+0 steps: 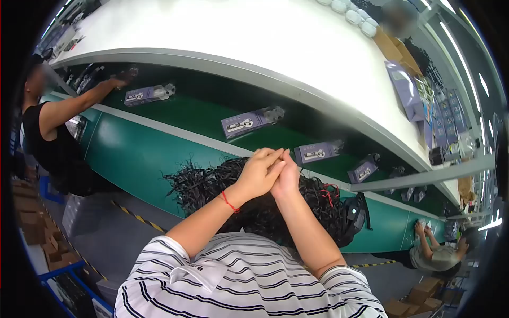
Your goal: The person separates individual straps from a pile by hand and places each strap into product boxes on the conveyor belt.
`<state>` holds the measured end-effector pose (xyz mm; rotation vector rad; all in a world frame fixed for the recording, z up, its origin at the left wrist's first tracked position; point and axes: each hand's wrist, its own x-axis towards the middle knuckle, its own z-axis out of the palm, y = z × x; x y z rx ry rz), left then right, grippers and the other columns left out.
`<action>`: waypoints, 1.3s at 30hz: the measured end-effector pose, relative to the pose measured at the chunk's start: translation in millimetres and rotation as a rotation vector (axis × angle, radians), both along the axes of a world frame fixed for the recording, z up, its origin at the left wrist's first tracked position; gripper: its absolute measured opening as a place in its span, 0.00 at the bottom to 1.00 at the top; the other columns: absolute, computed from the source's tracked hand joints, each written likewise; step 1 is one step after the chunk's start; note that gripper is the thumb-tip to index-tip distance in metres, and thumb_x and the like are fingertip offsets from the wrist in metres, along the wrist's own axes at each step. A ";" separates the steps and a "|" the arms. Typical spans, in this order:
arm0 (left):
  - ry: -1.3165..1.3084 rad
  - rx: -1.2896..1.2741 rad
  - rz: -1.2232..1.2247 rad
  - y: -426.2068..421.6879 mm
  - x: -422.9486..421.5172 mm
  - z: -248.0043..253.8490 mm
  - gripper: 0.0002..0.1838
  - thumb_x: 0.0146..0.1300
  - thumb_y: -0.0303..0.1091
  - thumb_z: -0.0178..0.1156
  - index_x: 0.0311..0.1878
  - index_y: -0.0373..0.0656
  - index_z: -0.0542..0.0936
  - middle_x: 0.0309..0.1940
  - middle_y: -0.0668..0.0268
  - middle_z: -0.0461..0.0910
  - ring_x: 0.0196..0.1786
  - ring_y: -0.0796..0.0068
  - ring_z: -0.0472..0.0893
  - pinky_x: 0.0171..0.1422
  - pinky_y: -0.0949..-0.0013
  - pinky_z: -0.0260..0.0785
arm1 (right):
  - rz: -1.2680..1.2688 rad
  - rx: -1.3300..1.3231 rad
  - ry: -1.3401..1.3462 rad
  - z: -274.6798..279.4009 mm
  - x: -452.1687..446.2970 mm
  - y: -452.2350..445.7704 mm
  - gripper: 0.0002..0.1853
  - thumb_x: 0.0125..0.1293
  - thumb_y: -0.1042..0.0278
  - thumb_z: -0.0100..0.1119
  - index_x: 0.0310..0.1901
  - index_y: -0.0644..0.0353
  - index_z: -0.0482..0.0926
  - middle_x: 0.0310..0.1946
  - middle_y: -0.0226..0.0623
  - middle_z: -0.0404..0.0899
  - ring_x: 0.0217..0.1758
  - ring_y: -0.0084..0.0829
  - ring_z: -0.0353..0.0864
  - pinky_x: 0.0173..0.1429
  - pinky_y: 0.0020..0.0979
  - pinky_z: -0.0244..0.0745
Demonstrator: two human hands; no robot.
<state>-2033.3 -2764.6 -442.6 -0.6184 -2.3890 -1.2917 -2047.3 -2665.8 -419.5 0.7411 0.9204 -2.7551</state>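
My left hand (261,172), with a red string bracelet at the wrist, is closed against my right hand (288,177). The fingers of both hands are pressed together, and nothing shows between them. Beneath them lies a heap of black curly strips (196,185), partly hidden by my forearms. A thin red strand (330,195) is tangled in its right side. Just beyond my fingertips are a purple box with a clear end (246,124) and a similar purple box (316,152), neither touched by my hands.
A green belt (201,116) carries several more purple boxes under a white shelf (222,32). A black device (355,217) sits right of the heap. At left a person (55,122) reaches onto the belt; another person (437,254) works at far right. Cartons (34,206) stand at left.
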 end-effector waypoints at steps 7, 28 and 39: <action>-0.504 0.463 0.085 -73.6 15.9 -92.3 0.16 0.72 0.30 0.59 0.60 0.36 0.78 0.48 0.61 0.81 0.50 0.72 0.80 0.56 0.70 0.72 | 0.251 -0.362 0.242 -60.6 -167.8 60.0 0.17 0.79 0.51 0.45 0.33 0.50 0.69 0.19 0.23 0.57 0.20 0.21 0.54 0.22 0.25 0.46; -0.595 0.248 0.640 -149.4 75.1 -259.2 0.08 0.71 0.28 0.57 0.38 0.32 0.80 0.34 0.57 0.81 0.39 0.64 0.81 0.48 0.67 0.72 | 0.097 1.132 0.627 -217.0 -287.7 129.5 0.23 0.77 0.46 0.46 0.61 0.53 0.76 0.52 0.38 0.82 0.51 0.37 0.82 0.50 0.38 0.79; -0.428 0.058 0.593 -163.0 71.0 -287.3 0.03 0.67 0.23 0.57 0.36 0.35 0.78 0.35 0.56 0.80 0.42 0.54 0.78 0.49 0.60 0.71 | 0.086 1.266 0.622 -245.2 -311.2 78.6 0.23 0.76 0.46 0.47 0.60 0.54 0.76 0.49 0.39 0.82 0.47 0.38 0.83 0.47 0.38 0.80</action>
